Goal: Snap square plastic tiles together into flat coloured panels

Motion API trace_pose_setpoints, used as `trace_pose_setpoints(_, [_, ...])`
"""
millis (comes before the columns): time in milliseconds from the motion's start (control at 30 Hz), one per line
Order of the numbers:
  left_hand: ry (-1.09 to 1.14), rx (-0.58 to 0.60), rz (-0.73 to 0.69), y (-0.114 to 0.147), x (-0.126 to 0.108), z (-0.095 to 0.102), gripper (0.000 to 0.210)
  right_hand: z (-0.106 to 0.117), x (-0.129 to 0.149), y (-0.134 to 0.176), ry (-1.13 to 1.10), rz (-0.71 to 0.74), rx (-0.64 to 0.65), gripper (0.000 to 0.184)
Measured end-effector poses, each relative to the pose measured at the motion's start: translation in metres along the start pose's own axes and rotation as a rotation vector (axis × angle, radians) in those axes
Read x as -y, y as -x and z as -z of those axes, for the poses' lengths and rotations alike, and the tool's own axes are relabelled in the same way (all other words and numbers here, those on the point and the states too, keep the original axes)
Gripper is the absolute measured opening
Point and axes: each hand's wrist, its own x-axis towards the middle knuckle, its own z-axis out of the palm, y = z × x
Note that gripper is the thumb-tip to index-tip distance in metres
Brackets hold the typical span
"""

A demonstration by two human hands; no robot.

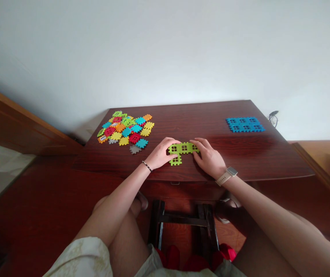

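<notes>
Joined green interlocking tiles [185, 148] with window cutouts lie at the front middle of the brown table. Three form a row, and one more green tile [175, 159] hangs off the near side of the row's left end. My left hand [163, 152] is closed on that left end, thumb on the near side and fingers over the far edge. On the row's right end, my right hand [209, 156] grips with thumb and fingers, covering part of the last tile.
A loose pile of multicoloured interlocking tiles [124, 129] spreads over the table's left side. A blue panel of joined window tiles [245, 124] lies at the right. Behind the table [188, 119] is a white wall, with a black cable [274, 115] beyond its right edge.
</notes>
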Motion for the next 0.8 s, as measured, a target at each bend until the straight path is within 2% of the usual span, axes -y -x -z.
trace_pose_setpoints(133, [0.105, -0.04, 0.079, 0.0, 0.0, -0.003, 0.039, -0.003, -0.004, -0.001, -0.024, -0.011, -0.027, 0.054])
trace_pose_setpoints(267, [0.269, -0.077, 0.202, 0.0, 0.004, -0.003, 0.044, -0.005, -0.013, -0.005, -0.135, -0.038, -0.053, 0.056])
trace_pose_setpoints(400, [0.362, -0.106, 0.271, -0.001, 0.007, -0.002, 0.048, -0.003, -0.022, -0.009, -0.387, -0.164, -0.043, 0.05])
trace_pose_setpoints(567, [0.523, -0.161, 0.347, -0.001, 0.003, -0.003, 0.046, 0.002, -0.03, -0.012, -0.725, -0.222, -0.048, 0.04])
trace_pose_setpoints(667, [0.598, -0.153, 0.385, -0.001, 0.001, -0.004, 0.05, 0.003, -0.031, -0.011, -0.814, -0.258, -0.083, 0.041])
trace_pose_setpoints(800, [0.647, -0.077, 0.431, -0.001, 0.001, -0.003, 0.063, 0.004, -0.03, -0.01, -0.82, -0.258, -0.098, 0.041])
